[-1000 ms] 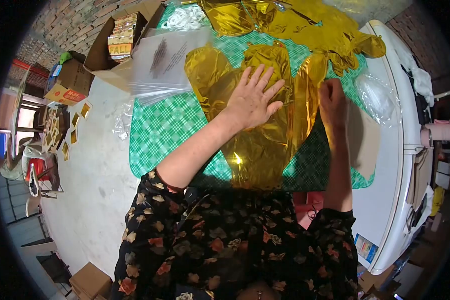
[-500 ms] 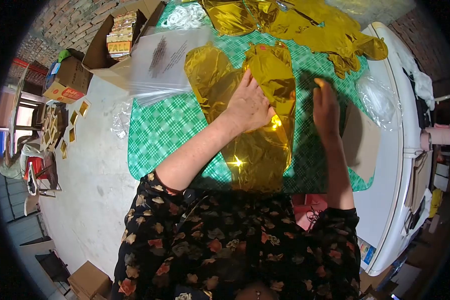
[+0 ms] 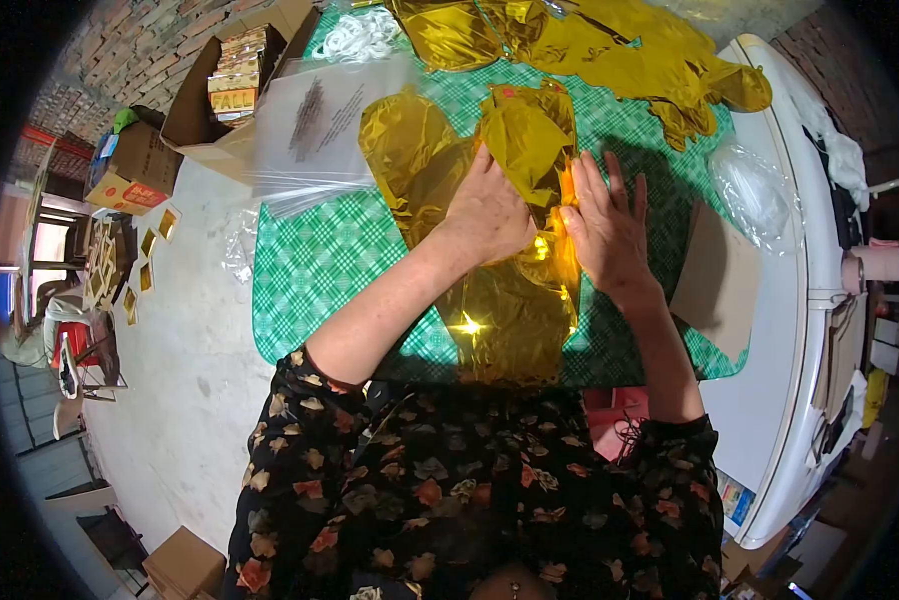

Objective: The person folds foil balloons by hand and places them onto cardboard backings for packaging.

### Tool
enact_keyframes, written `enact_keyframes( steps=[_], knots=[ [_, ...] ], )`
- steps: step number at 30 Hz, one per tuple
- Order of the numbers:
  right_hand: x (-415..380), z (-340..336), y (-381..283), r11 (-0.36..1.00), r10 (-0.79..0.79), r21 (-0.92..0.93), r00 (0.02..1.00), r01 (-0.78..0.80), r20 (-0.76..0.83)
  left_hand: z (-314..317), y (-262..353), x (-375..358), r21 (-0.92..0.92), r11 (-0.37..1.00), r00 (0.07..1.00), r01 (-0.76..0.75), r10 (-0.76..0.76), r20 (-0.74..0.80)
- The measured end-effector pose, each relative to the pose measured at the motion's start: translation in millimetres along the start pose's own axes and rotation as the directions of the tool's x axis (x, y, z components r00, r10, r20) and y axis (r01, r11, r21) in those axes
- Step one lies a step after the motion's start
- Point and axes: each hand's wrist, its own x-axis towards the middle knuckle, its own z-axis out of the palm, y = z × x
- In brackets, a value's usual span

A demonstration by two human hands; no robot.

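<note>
1. Head view: gold foil [image 3: 515,320] lies on the green table [image 3: 305,270], in front of the person, narrow end at the near edge, upper part folded over.
2. Left hand [image 3: 485,215] rests on the foil, back up; fingers partly hidden by the fold, cannot tell if it grips.
3. Right hand [image 3: 610,230] is open, fingers straight and spread, touching the foil's crumpled right edge.
4. Plastic sheets [image 3: 320,125] left of the foil, printed; white cord [image 3: 360,37] just beyond them.
5. More foil [image 3: 610,55] across the far side.
6. Right side: cardboard [image 3: 720,275], with a clear bag [image 3: 755,195] farther back.
7. Carton [image 3: 232,158] beside the sheets, holding packs [image 3: 237,75].
</note>
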Motion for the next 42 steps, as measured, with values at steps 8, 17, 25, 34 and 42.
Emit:
enact_keyframes(
  steps=[8,17,25,34,42],
  knots=[
    [0,15,-18,0.997,0.073,-0.011,0.997,-0.073,-0.001,2,-2,-3,0.057,0.998,1.000,0.008,-0.010,0.030],
    [-1,14,-23,0.993,0.119,0.006,0.992,-0.119,0.040,-2,-6,1,0.117,0.993,0.966,0.033,-0.061,0.249],
    [-3,19,-22,0.991,0.129,0.027,0.991,-0.129,0.026,-56,-4,27,-0.551,0.664,0.844,0.506,-0.513,0.157],
    [-2,20,-23,0.989,0.148,-0.002,0.987,-0.148,0.062,-18,-30,23,0.168,0.921,0.895,0.352,-0.279,-0.348],
    [-2,23,-22,0.991,0.129,-0.033,0.991,-0.128,0.040,10,-14,29,-0.131,0.984,0.989,-0.124,0.112,-0.095]
  ],
)
